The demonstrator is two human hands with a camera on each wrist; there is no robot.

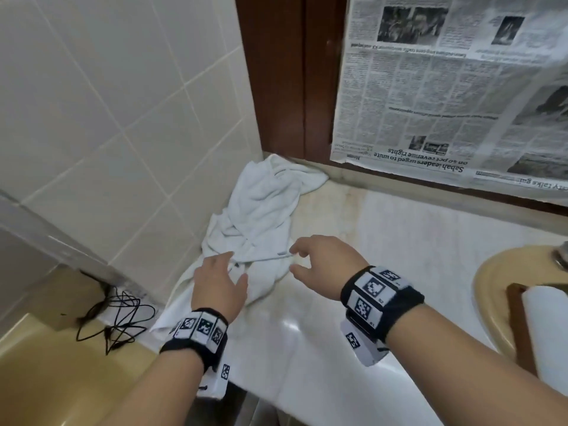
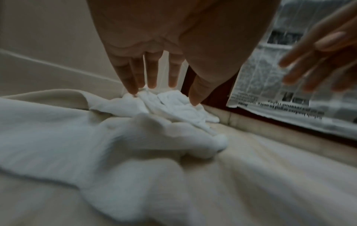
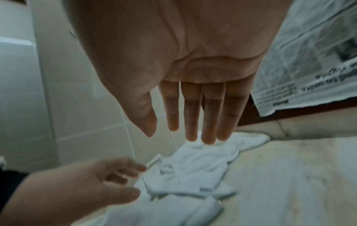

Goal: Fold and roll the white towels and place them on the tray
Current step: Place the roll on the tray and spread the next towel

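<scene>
Both the left hand point(image 1: 219, 279) and the right hand point(image 1: 322, 262) are open and hold nothing above the crumpled towel point(image 1: 261, 216) in the middle of the frame. Its lower left end hangs off the counter point(image 1: 384, 241); a careless tug could make it slide down.

A newspaper sheet point(image 1: 445, 84) hangs upside down over a dark wooden frame point(image 1: 285, 75) behind the pale, stained tabletop point(image 1: 384, 229). White wall tiles point(image 1: 101, 103) rise on the left. Below them, tangled black cables point(image 1: 113, 315) lie by a brown box point(image 1: 66, 298). A beige sink point(image 1: 488, 290) sits at the right edge, with a metal tap point(image 1: 561, 256) partly visible.
</scene>
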